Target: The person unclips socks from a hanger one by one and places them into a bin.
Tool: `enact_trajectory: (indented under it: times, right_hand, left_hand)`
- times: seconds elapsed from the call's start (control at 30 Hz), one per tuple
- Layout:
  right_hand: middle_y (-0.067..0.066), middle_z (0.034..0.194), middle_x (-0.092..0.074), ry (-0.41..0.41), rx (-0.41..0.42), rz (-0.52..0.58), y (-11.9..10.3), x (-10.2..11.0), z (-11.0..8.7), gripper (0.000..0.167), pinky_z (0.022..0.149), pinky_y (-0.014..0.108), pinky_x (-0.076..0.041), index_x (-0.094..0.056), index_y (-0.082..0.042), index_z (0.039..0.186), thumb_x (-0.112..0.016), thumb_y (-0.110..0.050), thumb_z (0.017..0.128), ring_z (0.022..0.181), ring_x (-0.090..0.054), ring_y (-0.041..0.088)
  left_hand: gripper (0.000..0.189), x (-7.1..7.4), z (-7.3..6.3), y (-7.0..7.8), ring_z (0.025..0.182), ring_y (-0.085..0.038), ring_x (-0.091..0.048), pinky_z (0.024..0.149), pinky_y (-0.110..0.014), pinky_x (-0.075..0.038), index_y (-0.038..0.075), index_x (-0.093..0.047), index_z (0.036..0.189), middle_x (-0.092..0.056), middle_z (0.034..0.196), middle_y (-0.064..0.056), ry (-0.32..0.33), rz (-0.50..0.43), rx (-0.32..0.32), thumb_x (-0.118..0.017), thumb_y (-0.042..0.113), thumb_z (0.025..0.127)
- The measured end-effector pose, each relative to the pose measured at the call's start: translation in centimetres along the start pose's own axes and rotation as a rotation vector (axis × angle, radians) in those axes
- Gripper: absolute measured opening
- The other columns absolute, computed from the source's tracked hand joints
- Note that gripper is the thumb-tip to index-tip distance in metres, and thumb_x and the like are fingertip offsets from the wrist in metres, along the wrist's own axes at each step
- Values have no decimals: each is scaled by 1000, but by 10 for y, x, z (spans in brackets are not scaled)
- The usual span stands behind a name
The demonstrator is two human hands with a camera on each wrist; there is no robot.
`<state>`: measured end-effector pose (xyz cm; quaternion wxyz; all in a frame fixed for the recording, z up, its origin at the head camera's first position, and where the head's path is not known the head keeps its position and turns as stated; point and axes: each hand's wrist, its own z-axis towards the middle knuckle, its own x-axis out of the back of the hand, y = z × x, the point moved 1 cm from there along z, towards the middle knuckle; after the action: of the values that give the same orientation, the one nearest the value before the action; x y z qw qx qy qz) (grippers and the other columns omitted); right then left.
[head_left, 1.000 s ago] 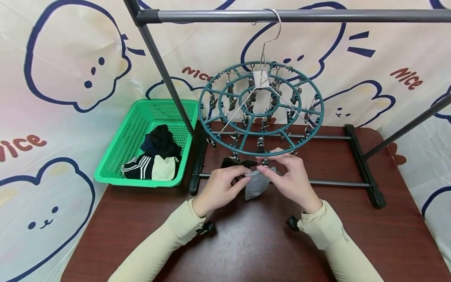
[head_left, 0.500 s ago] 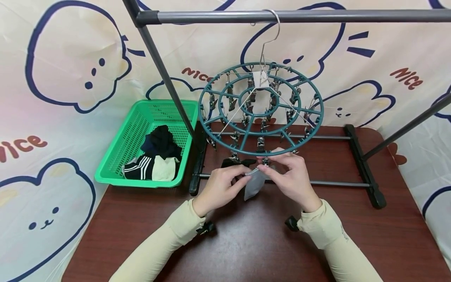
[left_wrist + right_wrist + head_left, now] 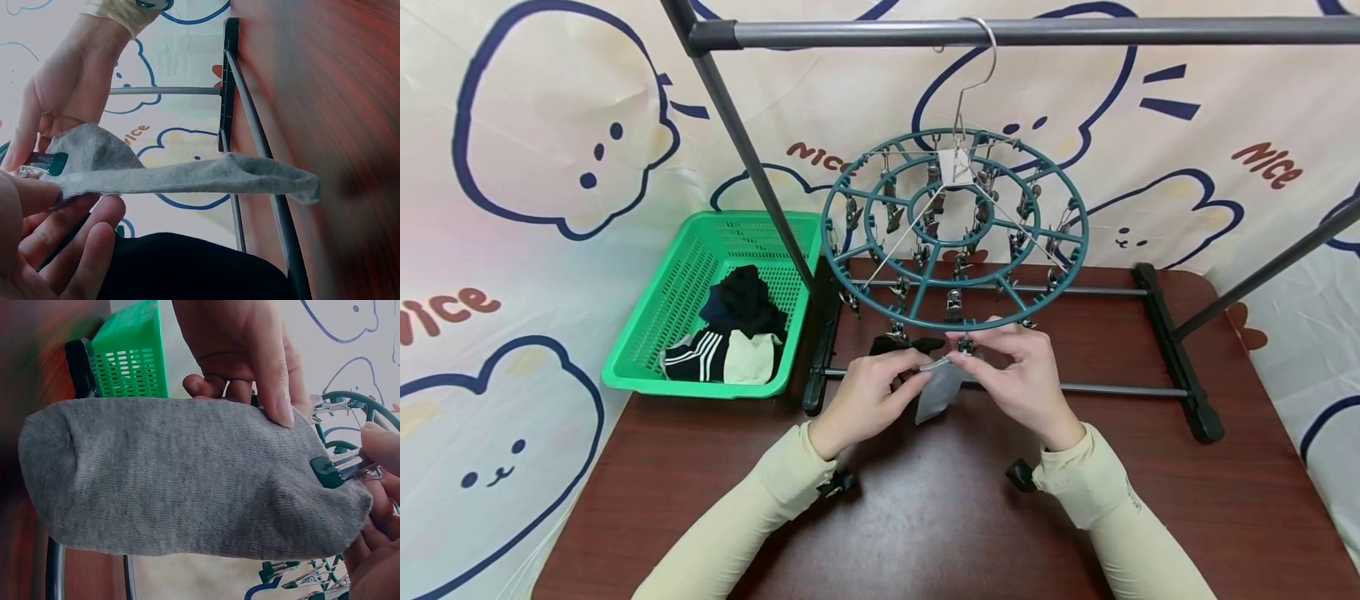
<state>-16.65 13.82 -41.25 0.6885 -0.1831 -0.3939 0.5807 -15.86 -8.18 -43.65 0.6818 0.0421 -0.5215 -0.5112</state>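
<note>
A light grey sock [image 3: 937, 396] hangs toe-down under the front rim of a round green clip hanger [image 3: 927, 279]. My left hand [image 3: 868, 396] pinches one side of its cuff between thumb and fingers. At the other side, my right hand [image 3: 1018, 379] grips the handles of a metal clip [image 3: 350, 465] with dark green tips. Those tips sit over the cuff edge of the grey sock [image 3: 162, 481] in the right wrist view. Just left of it, a black sock [image 3: 898, 344] hangs from a neighbouring clip, partly hidden behind my left hand.
A green basket [image 3: 632, 346] at the left holds dark socks [image 3: 745, 304] and a striped black-and-white sock [image 3: 700, 358]. The hanger hooks over the grey bar [image 3: 1112, 33] of a rack standing on the brown table [image 3: 917, 533]. Several unused clips dangle from the rings.
The hanging end of the grey sock has swung slightly left and turned a little. Both hands stay almost in place at the cuff and clip.
</note>
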Motion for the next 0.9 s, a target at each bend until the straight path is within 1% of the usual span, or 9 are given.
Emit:
enact_trajectory:
  times: [0.1,0.2,0.33,0.53,0.77,0.9]
  right_hand:
    - [10,97,-81,-11,4,14,0,1,0,29,74,26,-54,-83,-2,102,-86,10,75,95,-72,7]
    - [12,99,-80,-23,6,36,0,1,1,30,71,26,-54,-82,-1,102,-86,11,75,95,-72,7]
    - [13,98,-80,-37,10,62,0,1,1,30,70,22,-55,-82,1,102,-85,12,75,95,-73,7]
    - [12,97,-80,-39,11,63,0,0,1,28,70,25,-55,-82,0,102,-84,12,76,96,-73,4]
    - [14,96,-80,-20,34,75,-2,-1,2,27,71,20,-53,-82,2,101,-83,13,76,94,-73,6]
    - [15,95,-80,-17,15,94,-3,-1,2,25,71,19,-53,-82,2,100,-82,13,78,93,-73,6]
  left_hand:
    - [14,1,0,0,71,-4,-58,65,-34,-54,16,-75,110,-69,88,6,-1,-4,2,-63,20,105]
    - [14,1,0,0,70,-4,-56,65,-28,-51,16,-75,110,-69,88,7,-2,6,-1,-63,19,105]
    - [14,2,-1,0,68,-4,-54,64,-22,-46,16,-76,110,-70,88,8,1,23,-6,-63,19,105]
    - [14,3,-2,0,65,-4,-50,63,-22,-43,16,-76,110,-68,85,8,0,25,-4,-63,19,104]
    - [13,3,-2,0,64,-4,-48,62,-22,-41,16,-75,109,-65,83,8,-9,29,9,-63,19,105]
    - [13,4,-3,1,64,-4,-48,62,-22,-42,16,-76,109,-66,84,8,-18,27,18,-64,19,104]
